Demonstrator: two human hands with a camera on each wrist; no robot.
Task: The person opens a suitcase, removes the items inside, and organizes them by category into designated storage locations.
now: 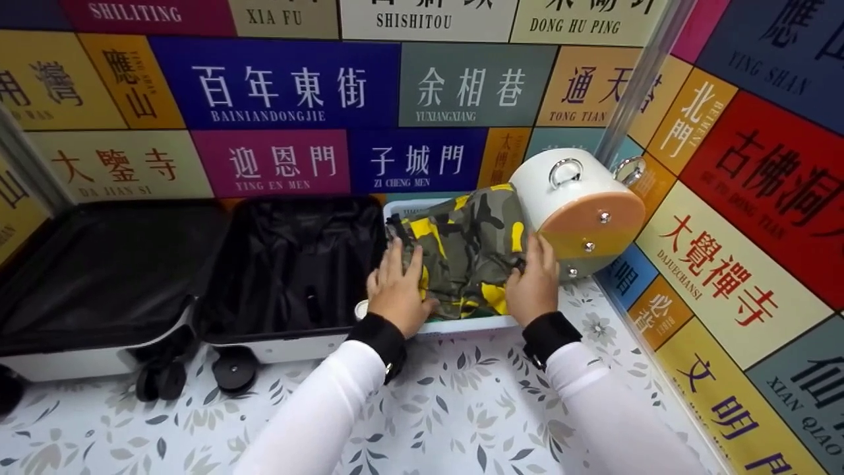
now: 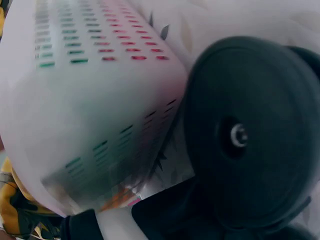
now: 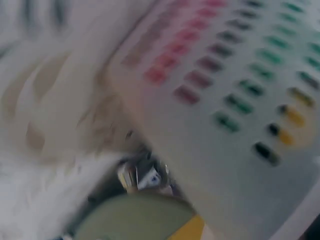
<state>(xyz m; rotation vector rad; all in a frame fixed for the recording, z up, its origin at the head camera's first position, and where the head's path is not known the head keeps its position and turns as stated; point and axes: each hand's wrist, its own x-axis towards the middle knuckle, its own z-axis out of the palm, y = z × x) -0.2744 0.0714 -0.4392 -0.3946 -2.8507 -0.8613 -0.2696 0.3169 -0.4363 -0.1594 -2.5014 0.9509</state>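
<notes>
A folded camouflage garment (image 1: 471, 247) in grey, green and yellow fills a white plastic basket (image 1: 471, 323). My left hand (image 1: 399, 290) lies over the garment's left side, fingers spread and extended. At its right edge, my right hand (image 1: 535, 280) rests with fingers pointing up and away. In the left wrist view the slotted basket wall (image 2: 95, 90) shows beside a black suitcase wheel (image 2: 250, 135). The right wrist view has the basket's other slotted side (image 3: 200, 115), blurred; neither wrist view shows the fingers.
An opened suitcase with black lining (image 1: 297, 264) stands left of the basket, its other half (image 1: 99, 264) farther left. A white drum-shaped box (image 1: 541, 181) with ring handles and a striped, knobbed front sits at right. Sign-covered walls (image 1: 270, 82) enclose the leaf-patterned surface (image 1: 448, 422).
</notes>
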